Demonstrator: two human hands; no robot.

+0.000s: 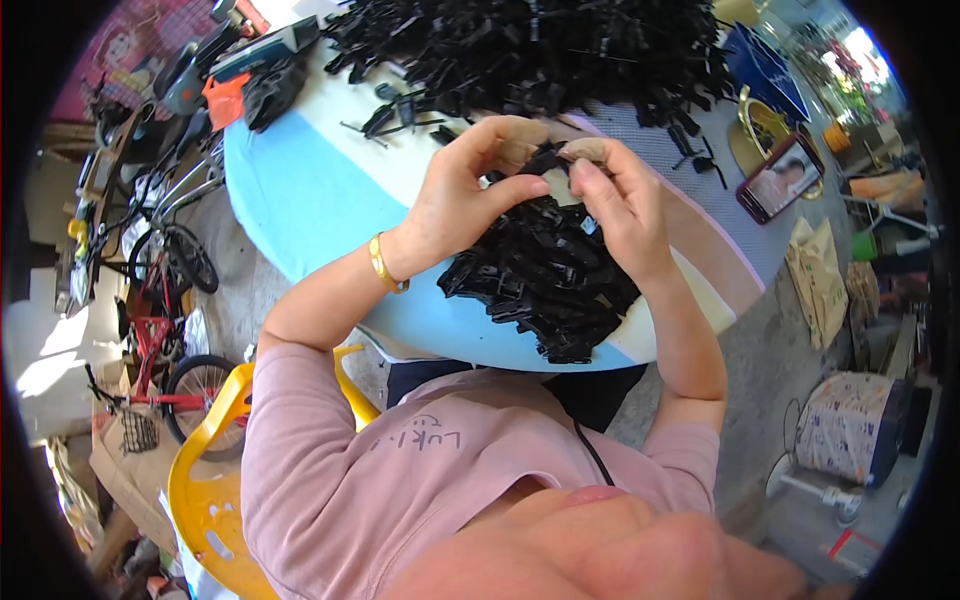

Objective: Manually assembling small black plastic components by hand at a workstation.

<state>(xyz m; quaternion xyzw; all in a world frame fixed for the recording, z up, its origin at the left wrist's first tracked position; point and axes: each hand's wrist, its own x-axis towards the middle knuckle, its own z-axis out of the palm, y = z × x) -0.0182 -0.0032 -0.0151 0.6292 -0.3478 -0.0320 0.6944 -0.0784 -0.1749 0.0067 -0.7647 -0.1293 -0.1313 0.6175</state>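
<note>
My left hand (480,182) and my right hand (622,205) meet over the near part of the table, fingers curled. Between the fingertips is a small black plastic part (546,160), partly hidden by the fingers; its exact kind does not show. Beside the left thumb tip a pale flat patch (562,188) shows, which I cannot identify. Both hands look closed on the black part. Directly below them, a heap of similar black plastic parts (550,280) reaches the table's near edge. A gold bracelet (378,262) circles my left wrist.
A far larger pile of black parts (530,50) covers the back of the striped-cloth table (300,200), with loose pieces in front. On the right, a phone (781,178) leans on a gold-coloured stand (752,130). A yellow chair (205,470) and a red bicycle (150,345) are at left.
</note>
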